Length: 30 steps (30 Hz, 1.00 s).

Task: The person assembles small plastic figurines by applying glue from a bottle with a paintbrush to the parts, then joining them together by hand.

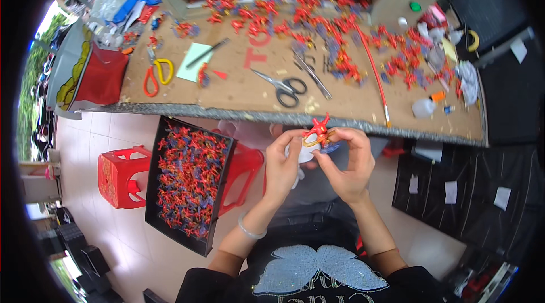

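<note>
Red figure (318, 126): held up between both hands at the near edge of the tabletop (227, 99), close to that edge's middle
Weight and feel: from where I stand it looks like light, stiff plastic, and the gloss could make it slide between dry fingertips
Thin limbs: these look the likeliest bits to bend or snap, as does the blue-violet part (331, 147) on its lower right side
Best hold: I'd take the thicker red middle between thumb and forefinger, with little squeeze
Left hand (281, 161): thumb and forefinger nearly together, pinching the figure's left side by its yellow part
Right hand (353, 161): thumb and forefinger a little apart, closed about the figure's right side; exactly where each tip touches I cannot tell
Near edge: a rough grey lip just beyond the figure, easy to knock a limb against
Scissors (286, 92): just inside that edge, handles toward the person, so a forward reach should pass to either side
Paint brush (374, 76): its tip comes down to the near edge, hemming the right side
Far edge: heaped figures (284, 11) leave little room there
Black tray (152, 189): below the near left corner, its raised walls needing a lift over
</note>
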### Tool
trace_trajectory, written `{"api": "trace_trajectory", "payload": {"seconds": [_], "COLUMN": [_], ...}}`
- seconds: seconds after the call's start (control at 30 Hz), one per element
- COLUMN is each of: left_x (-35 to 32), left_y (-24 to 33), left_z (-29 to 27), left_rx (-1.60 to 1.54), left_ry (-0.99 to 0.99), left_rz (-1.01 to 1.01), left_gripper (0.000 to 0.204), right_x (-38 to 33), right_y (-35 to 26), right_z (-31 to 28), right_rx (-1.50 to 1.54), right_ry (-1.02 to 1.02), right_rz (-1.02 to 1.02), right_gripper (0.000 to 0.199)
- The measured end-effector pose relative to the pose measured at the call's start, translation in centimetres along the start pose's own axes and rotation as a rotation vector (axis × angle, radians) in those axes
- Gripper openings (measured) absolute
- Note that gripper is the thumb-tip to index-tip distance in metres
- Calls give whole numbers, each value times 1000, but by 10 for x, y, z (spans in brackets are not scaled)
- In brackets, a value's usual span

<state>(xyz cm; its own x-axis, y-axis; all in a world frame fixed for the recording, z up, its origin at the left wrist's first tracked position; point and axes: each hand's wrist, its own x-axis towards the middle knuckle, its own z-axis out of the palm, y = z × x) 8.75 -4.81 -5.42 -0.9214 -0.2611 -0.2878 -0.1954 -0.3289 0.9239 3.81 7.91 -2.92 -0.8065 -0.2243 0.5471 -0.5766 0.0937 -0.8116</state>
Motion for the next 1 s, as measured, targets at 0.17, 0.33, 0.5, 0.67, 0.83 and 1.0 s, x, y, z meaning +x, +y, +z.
{"api": "trace_trajectory", "payload": {"seconds": [0.17,0.33,0.5,0.67,0.83,1.0], "left_x": [-20,-32,-35,-38,-36,-34], "left_y": [-17,-30,-27,-26,-26,-34], "left_z": [32,28,21,17,22,15], "left_rx": [-523,-409,-298,-259,-314,11], "left_ry": [-208,-335,-372,-393,-312,-279], "left_rz": [-70,-81,-103,-172,-269,-176], "left_gripper": [43,57,68,67,57,45], "right_x": [-49,-74,-61,-49,-46,-48], "right_y": [14,12,5,30,29,26], "right_z": [-24,-35,-60,-67,-63,-57], "right_rx": [-214,-183,124,255,126,42], "right_ry": [46,25,81,-272,-231,-224], "right_rz": [-27,37,427,673,681,662], "right_gripper": [55,48,26,17,14,15]}}
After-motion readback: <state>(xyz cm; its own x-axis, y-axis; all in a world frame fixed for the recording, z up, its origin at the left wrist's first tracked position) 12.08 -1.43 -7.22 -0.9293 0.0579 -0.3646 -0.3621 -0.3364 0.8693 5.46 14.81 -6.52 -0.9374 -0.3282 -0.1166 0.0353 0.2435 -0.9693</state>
